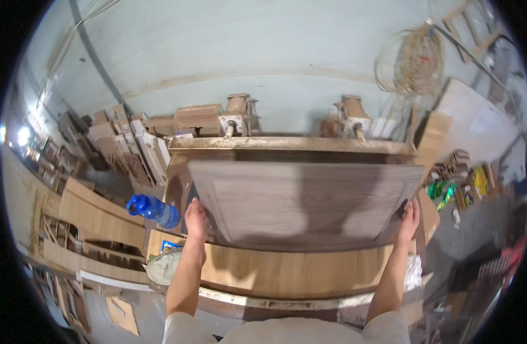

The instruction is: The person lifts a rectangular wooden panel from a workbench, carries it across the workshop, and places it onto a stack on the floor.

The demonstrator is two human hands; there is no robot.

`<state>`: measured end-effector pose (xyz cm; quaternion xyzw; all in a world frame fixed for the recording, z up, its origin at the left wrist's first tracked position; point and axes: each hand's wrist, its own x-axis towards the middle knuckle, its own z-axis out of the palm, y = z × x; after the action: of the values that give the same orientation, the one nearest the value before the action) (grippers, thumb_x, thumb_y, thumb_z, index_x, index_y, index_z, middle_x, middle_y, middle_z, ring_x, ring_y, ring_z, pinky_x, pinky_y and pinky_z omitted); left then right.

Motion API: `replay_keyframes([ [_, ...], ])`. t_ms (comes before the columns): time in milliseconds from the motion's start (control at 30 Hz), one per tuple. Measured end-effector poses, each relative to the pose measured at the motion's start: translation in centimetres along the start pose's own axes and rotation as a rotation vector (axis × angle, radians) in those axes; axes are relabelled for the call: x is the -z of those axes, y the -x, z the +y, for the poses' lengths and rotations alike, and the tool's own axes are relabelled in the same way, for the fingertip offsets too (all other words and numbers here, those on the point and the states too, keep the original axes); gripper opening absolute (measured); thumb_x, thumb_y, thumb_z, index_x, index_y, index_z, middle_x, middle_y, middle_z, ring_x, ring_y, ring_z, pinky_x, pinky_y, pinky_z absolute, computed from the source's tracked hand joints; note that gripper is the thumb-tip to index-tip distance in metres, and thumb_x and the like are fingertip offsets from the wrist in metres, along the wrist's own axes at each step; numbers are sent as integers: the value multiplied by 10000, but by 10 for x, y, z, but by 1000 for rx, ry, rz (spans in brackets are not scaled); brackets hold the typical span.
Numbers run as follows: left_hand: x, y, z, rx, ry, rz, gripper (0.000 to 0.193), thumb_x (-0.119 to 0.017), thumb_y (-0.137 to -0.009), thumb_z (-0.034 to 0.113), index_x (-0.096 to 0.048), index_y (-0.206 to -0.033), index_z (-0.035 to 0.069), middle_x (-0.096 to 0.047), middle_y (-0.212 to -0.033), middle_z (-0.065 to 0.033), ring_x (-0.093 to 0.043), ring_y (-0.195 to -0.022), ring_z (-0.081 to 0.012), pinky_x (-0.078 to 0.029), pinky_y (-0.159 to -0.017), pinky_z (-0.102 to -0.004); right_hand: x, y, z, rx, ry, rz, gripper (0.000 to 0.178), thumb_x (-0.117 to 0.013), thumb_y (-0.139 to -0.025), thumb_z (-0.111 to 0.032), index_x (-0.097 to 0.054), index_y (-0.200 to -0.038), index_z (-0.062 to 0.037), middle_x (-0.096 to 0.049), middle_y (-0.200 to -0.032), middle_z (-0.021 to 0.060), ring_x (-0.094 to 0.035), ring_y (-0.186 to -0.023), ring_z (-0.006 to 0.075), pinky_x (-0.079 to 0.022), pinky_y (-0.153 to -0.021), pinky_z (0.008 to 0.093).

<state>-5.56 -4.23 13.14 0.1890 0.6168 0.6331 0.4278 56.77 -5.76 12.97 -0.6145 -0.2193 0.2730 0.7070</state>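
Note:
A wide grey wood-grain cabinet door (263, 200) with a framed border is held up between my hands, tilted over the workbench. My left hand (196, 219) grips its left edge, fingers curled on the side. On the right edge, my right hand (410, 220) has its fingers closed round the frame. Beneath the door lies a light wooden board (298, 274) along the bench's near side. A blue water bottle (153, 211) stands left of my left hand, and a pale round dish (164, 267) sits by my left forearm.
Two clamp cylinders (232, 121) are mounted behind a metal rail (292, 144) at the bench's far side. Wood offcuts (123, 137) lean at the left. A coiled hose (419, 60) hangs on the wall. White cloth (413, 271) lies at the bench's right end.

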Motion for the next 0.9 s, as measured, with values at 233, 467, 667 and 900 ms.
replay_keyframes([
  [233,130,32,-39,452,-319,-468,439,-469,-974,504,-596,-1124,111,-648,-972,-56,-614,-811,-204,-482,-617,-284,97,153,-54,-74,-133,15,815,-381,-927,-669,-327,-1487,-80,-389,-1496,104,-379,-1340,279,-321,-1054,476],
  [467,127,46,-78,545,-483,-602,590,-461,-951,469,-548,-1287,-8,-600,-1236,-82,-526,-1132,-256,-393,-993,-360,201,303,-47,-406,-829,187,684,-554,-868,-538,-504,-1325,-32,-559,-1312,136,-533,-1172,306,-402,-1037,467],
  [667,51,130,-83,398,-548,-836,577,-461,-950,447,-547,-1282,-17,-593,-1244,-94,-527,-1129,-260,-393,-992,-356,281,421,21,-275,-861,343,515,-548,-854,-329,-546,-1261,-13,-595,-1252,143,-552,-1149,301,-416,-1025,447],
  [900,18,208,-99,283,-556,-1159,562,-461,-948,421,-545,-1275,-28,-584,-1253,-108,-527,-1126,-265,-393,-991,-352,357,632,67,-190,-1146,858,556,-543,-830,-383,-558,-1264,-36,-596,-1272,146,-544,-1177,333,-385,-1054,475],
])
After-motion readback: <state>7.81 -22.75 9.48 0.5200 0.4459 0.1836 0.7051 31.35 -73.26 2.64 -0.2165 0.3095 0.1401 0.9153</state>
